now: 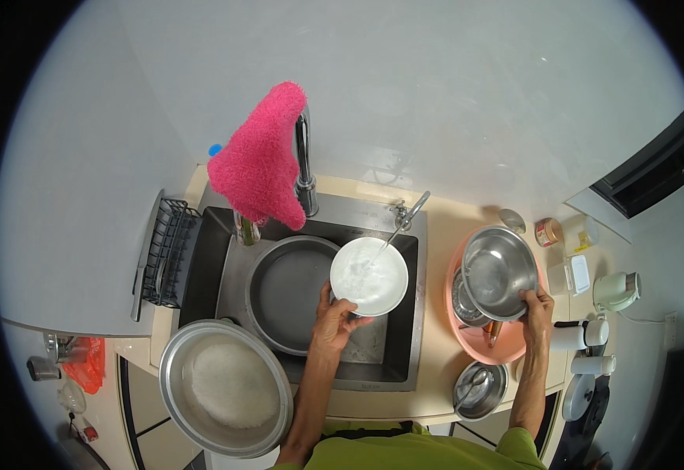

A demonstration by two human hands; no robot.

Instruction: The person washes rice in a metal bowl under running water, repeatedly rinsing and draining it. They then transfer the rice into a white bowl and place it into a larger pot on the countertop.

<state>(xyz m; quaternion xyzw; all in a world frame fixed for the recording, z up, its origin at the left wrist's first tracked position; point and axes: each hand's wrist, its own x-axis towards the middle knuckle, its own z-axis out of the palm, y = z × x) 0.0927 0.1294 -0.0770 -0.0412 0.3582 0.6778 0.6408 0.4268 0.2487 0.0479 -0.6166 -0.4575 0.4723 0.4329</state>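
My left hand [337, 323] grips the near rim of a white bowl [369, 276] over the sink [371, 346]. Water runs into the bowl from a slim metal spout [415, 210]. In my right hand [534, 308] is the rim of a stainless steel bowl [497, 270], tilted above a pink plastic basin [512, 349]. Below it, a metal strainer [465, 296] and a brown-handled utensil [494, 335] show partly in the basin. A round pan with water in it [289, 288] sits in the sink, partly hidden by the white bowl and my left hand.
At the lower left stands a large metal pot [168, 388] of what looks like white rice. A pink cloth [262, 158] hangs over the tall chrome faucet [305, 170]. A dark drying rack [168, 252] is at left. A steel bowl [497, 399] with a spoon and a kettle [615, 291] are right.
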